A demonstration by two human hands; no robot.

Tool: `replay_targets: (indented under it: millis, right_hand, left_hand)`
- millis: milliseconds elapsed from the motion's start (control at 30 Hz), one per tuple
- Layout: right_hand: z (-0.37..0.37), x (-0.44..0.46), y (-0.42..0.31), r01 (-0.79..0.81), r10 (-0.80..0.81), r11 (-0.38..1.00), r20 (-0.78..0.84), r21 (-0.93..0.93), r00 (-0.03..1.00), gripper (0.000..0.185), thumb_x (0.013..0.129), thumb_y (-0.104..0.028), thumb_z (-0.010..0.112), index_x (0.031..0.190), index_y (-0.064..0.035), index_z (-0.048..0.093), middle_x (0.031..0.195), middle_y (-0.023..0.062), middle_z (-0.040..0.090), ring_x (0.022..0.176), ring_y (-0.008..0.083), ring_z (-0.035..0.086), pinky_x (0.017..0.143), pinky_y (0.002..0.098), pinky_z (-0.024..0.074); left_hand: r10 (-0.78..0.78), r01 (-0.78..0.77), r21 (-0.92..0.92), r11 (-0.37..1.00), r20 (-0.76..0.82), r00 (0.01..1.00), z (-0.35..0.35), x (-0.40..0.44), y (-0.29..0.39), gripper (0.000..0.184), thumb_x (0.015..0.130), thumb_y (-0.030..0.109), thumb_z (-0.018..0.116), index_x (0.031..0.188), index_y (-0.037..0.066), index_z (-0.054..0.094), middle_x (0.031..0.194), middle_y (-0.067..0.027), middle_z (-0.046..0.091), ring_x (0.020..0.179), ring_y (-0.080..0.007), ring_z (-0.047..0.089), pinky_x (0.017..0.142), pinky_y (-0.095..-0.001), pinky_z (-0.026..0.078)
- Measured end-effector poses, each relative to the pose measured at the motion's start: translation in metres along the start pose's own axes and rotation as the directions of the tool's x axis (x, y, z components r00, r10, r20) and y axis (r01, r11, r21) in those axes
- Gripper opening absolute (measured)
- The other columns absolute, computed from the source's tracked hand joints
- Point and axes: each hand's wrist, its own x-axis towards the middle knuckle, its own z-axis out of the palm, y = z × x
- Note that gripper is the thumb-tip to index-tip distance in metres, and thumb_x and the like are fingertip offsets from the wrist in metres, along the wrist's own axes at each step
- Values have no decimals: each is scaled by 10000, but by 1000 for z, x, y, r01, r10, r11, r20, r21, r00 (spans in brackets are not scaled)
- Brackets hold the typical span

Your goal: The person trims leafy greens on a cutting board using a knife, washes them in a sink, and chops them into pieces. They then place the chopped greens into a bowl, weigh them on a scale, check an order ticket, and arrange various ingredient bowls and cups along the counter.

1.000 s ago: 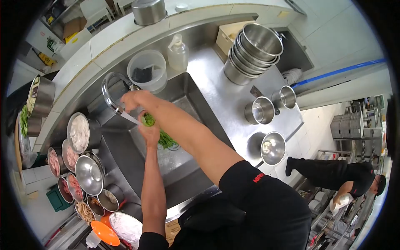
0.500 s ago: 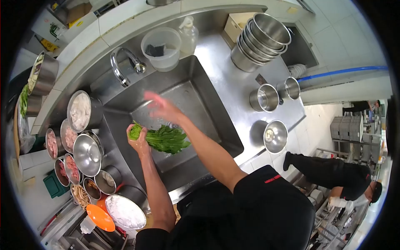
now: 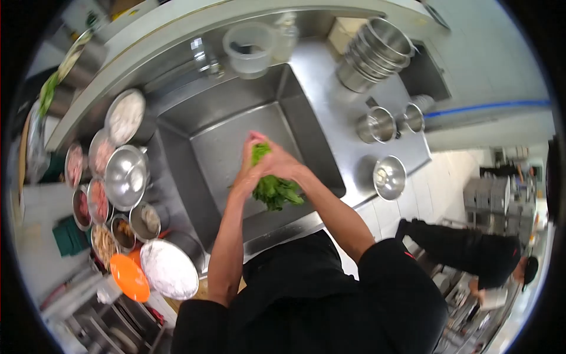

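Note:
A bunch of leafy greens (image 3: 277,192) is clasped between both hands over the sink basin (image 3: 227,138). My left hand (image 3: 250,170) wraps it from the left side. From the right, my right hand (image 3: 277,160) closes around the stems, its fingers meeting those of the left. The leaves hang out below the hands, toward my body, and pale green stems show between the palms. Some fingers are blurred or hidden behind the bunch.
A faucet (image 3: 204,60), a plastic tub (image 3: 250,59) and a pump bottle (image 3: 286,38) line the back. Stacked steel pots (image 3: 374,56) and a steel bowl (image 3: 390,178) stand right. Food containers crowd the left, near a white-powder bowl (image 3: 170,269). A co-worker (image 3: 471,251) bends at far right.
My right hand has come down from above the basin to grip the greens. The left hand has carried the bunch rightward. The whole view has shifted slightly.

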Motion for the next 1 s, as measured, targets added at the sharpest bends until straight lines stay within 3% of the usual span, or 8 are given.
replay_targets:
  millis: [67, 233, 500, 700, 800, 867, 900, 1000]
  right_hand:
    - [8, 2, 12, 96, -82, 991, -154, 89, 985, 744, 663, 55, 716, 1327, -79, 408, 1158, 84, 557, 1039, 184, 551, 912, 300, 449]
    - [15, 6, -18, 318, -312, 947, -388, -51, 867, 495, 736, -5, 708, 1186, -28, 503, 1106, 45, 574, 1022, 142, 551, 899, 293, 457]
    - [5, 2, -150, 576, -549, 817, -253, 43, 797, 544, 693, 106, 606, 1187, -31, 425, 802, 111, 591, 725, 226, 606, 708, 358, 510]
    - [-9, -16, -215, 721, -694, 671, -196, 173, 693, 530, 716, 109, 568, 1195, -23, 385, 813, 129, 573, 754, 263, 589, 730, 438, 498]
    - [-10, -10, -172, 737, -712, 676, -279, -22, 645, 476, 709, 75, 605, 1145, -22, 440, 848, 121, 577, 795, 231, 588, 757, 400, 493]
    - [-9, 40, -60, 376, -658, 701, -347, -606, 668, 446, 682, 30, 652, 1099, -19, 504, 899, 117, 582, 845, 198, 582, 791, 341, 483]
    - [1, 50, 8, 173, -279, 952, -483, -253, 830, 436, 658, -6, 675, 1074, -11, 545, 958, 103, 583, 885, 180, 574, 813, 303, 466]
    - [-21, 100, 75, 312, -466, 861, -376, -403, 801, 514, 669, 48, 630, 1163, -5, 502, 924, 53, 563, 781, 161, 546, 708, 290, 461]
  left_hand:
    - [53, -75, 588, 805, 55, 997, -3, -2, 29, 577, 819, 579, 567, 1247, 205, 466, 1523, -128, 157, 1413, -330, 94, 1086, -580, 134]
    - [33, -194, 815, 546, 211, 977, -16, 14, 85, 819, 717, 759, 518, 1351, 252, 409, 1540, -141, 105, 1412, -381, 57, 1073, -628, 101]
    - [467, -485, 177, 856, 139, 874, -50, -42, 144, 879, 844, 622, 503, 1449, 43, 235, 1510, -136, 223, 1401, -264, 192, 1126, -390, 182]
    - [205, -201, 149, 968, -10, 979, -101, -155, 99, 668, 882, 507, 527, 1360, 52, 428, 1366, -102, 466, 1225, -230, 458, 1014, -376, 360]
    - [-22, 28, 54, 998, -117, 993, -89, -222, 50, 591, 861, 401, 594, 1325, 57, 468, 1287, -78, 526, 1148, -202, 500, 954, -359, 409]
    - [-152, 164, 54, 985, -181, 972, -64, -259, 42, 555, 842, 324, 631, 1303, 52, 485, 1257, -67, 540, 1143, -188, 498, 931, -347, 423]
    - [-122, 114, -52, 992, -210, 970, -50, -276, 29, 525, 837, 268, 634, 1295, 55, 491, 1250, -62, 546, 1117, -180, 514, 909, -335, 435]
    - [-229, 301, 120, 946, -410, 883, -8, -323, 10, 459, 852, 262, 645, 1251, 65, 537, 1183, -105, 597, 1045, -202, 566, 897, -346, 452]
